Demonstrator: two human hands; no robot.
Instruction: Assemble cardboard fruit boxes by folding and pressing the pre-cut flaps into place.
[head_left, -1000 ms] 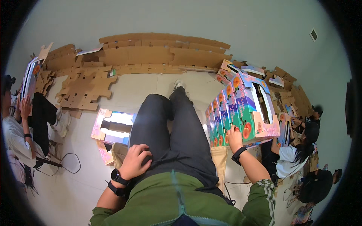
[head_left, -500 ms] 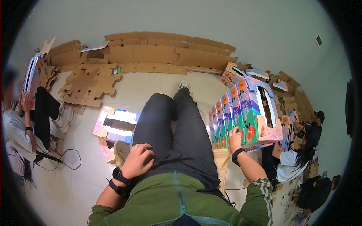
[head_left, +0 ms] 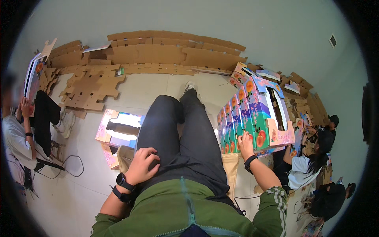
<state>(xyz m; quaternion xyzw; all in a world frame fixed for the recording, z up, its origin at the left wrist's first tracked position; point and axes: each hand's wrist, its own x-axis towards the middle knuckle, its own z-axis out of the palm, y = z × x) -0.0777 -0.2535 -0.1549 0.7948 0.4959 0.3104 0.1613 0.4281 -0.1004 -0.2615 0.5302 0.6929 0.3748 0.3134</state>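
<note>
My left hand lies on my left thigh, fingers apart and slightly bent, holding nothing. At my right side stands a tight row of printed cardboard fruit cartons, pink, blue and green with peach pictures. The nearest carton has a long cut-out opening with a dark gap inside. My right hand touches the lower printed side of this row, its fingers bent and apart rather than wrapped round a carton. On the floor to my left, another open-topped carton sits on top of a similar one, partly hidden by my leg.
Flattened brown cardboard lines the far wall, with more sheets on the floor at left. A person at the left handles a carton. Other people sit at the right among cartons. A cable loops on the floor.
The view has shifted very slightly. Both my hands keep their places, the left on my thigh and the right against the cartons.
</note>
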